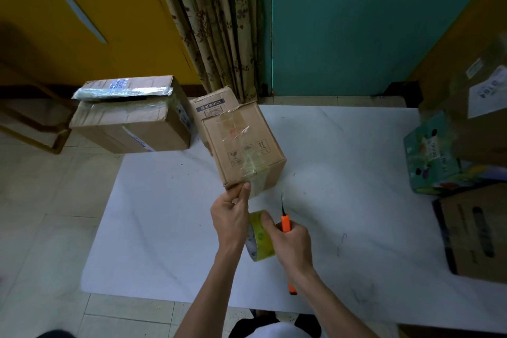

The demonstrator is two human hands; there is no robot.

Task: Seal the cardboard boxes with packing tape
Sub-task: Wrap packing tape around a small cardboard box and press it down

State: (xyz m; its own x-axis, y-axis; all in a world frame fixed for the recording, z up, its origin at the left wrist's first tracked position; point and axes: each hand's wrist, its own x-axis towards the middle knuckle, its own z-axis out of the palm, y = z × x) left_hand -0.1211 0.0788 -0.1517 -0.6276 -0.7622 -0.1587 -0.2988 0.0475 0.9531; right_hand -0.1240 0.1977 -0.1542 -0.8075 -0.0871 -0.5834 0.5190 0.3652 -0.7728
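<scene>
Three cartons on the left half. Far left, on the tiled floor (55,200), the big carton (131,123) has shiny clear film across its top flaps, with one flap slightly raised. Just right of it is the USB-printed box (211,105). It is tilted and touches the back of our work box (244,145); we cannot tell whether it rests on the floor or the table. A patterned curtain (216,22) hangs behind both.

The work box sits askew on the white table (356,173), near the far-left corner. Clear tape runs along its top face, over the handling symbols, and wraps down the near edge.

Our left hand (230,214) pinches the box's near corner, thumb on top at the taped edge and fingers curled underneath. The tape roll (260,239), yellowish-clear, is just below and right of that hand, off the table surface. The left hand hides any strip between roll and box.

Our right hand (290,239) grips the roll, thumb pressed on its outer face. The same fist holds the orange utility knife (285,223), with its thin blade out and pointing away from us. The handle's tail shows below the wrist.

At the right table edge, well apart from the hands, are the teal printed box (430,162) and the brown carton (477,230) nearer us. A blurred labelled carton (482,85) is above them.
</scene>
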